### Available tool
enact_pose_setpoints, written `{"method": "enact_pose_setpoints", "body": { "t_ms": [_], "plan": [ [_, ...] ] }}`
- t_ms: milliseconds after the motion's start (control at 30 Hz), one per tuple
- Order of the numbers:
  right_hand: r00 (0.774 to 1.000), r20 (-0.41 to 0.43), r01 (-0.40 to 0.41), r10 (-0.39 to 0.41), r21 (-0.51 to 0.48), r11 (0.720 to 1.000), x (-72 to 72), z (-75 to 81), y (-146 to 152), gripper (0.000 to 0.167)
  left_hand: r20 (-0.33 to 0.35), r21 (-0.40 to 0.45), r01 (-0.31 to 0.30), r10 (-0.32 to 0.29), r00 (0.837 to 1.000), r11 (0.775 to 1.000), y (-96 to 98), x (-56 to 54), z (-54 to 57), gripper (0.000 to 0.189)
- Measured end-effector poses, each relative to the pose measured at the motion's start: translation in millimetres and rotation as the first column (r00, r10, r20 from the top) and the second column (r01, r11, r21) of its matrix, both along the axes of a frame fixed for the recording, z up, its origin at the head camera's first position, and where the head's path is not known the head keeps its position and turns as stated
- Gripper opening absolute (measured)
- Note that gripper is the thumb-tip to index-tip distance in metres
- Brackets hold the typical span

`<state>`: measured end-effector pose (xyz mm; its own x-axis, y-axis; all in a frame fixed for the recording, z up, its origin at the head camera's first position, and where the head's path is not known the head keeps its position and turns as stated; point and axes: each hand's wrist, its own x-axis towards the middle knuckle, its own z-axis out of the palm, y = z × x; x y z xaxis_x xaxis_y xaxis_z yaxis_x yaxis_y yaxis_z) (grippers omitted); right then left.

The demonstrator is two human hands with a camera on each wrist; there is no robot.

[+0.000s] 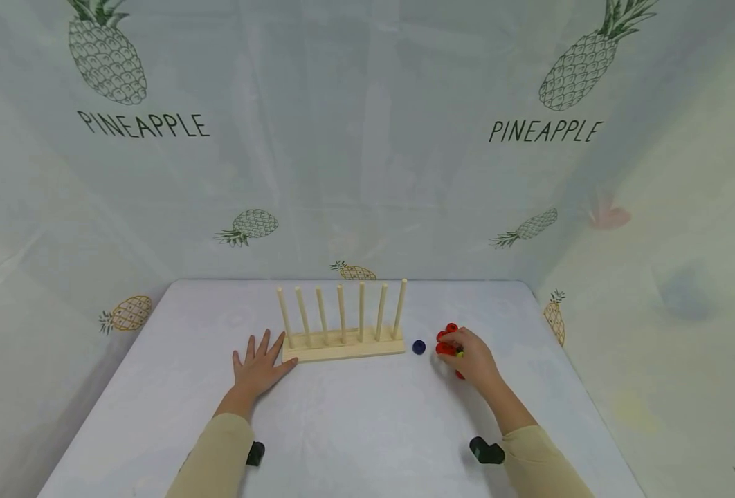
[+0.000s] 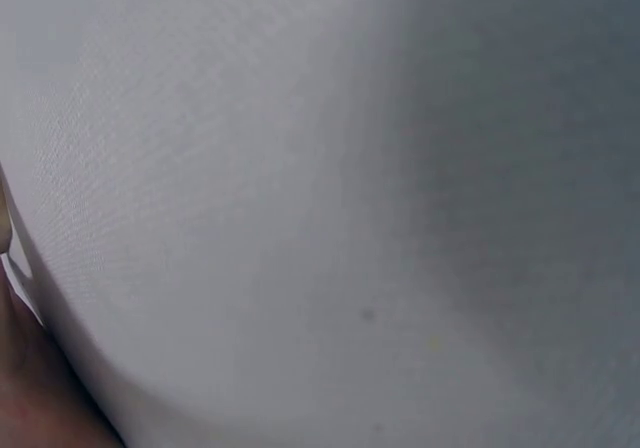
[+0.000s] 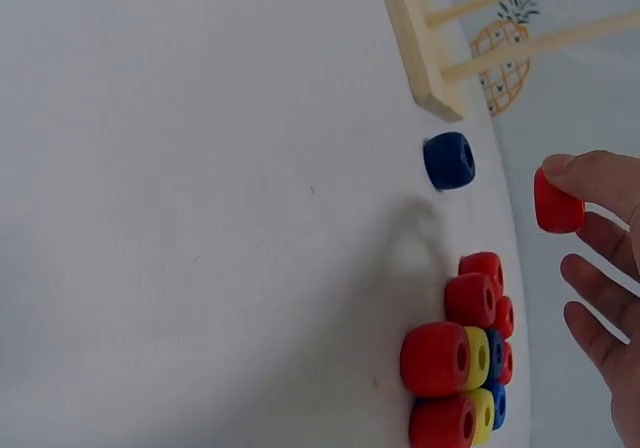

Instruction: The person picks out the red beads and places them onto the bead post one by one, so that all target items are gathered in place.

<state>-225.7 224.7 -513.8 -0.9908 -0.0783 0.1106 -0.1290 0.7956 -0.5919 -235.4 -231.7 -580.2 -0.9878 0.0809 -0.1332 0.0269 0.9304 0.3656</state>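
Observation:
A wooden rack (image 1: 349, 351) with a row of several upright bare pegs stands on the table. My left hand (image 1: 257, 373) rests beside its left end, fingers spread, the thumb reaching the base's front corner. Only a sliver of that hand (image 2: 40, 393) enters the left wrist view. To the right of the rack, my right hand (image 1: 478, 361) pinches a red bead (image 3: 558, 206) between thumb and finger, raised off the table. Below it sits a cluster of red beads (image 3: 435, 358), yellow beads (image 3: 477, 358) and blue beads (image 3: 498, 404), partly hidden by the hand in the head view.
One dark blue bead (image 1: 419, 347) lies apart, between the rack's right end and the cluster. White cloth covers the table (image 1: 355, 429). A pineapple-print curtain (image 1: 355, 173) hangs behind and at both sides. Black wrist devices (image 1: 487, 451) sit by both sleeves.

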Motion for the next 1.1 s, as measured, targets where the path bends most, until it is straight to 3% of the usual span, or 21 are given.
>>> {"method": "enact_pose_setpoints", "body": {
  "t_ms": [367,867,1100],
  "plan": [
    [0.991,-0.099,-0.099,0.092,-0.064,0.993,3.9,20.8,-15,0.031,-0.01,0.008,0.0,0.0,1.0,1.0,1.7,2.0,3.0,0.087],
    [0.982,-0.115,-0.162,0.151,-0.089,0.983,8.1,53.1,-43,0.031,-0.006,0.019,-0.003,0.003,1.0,1.0,-0.8,3.3,0.3,0.088],
    [0.957,-0.204,-0.224,0.204,-0.077,0.972,7.5,67.4,-55,0.029,-0.013,0.023,0.004,-0.004,1.0,1.0,0.4,4.2,2.3,0.089]
  ]
}}
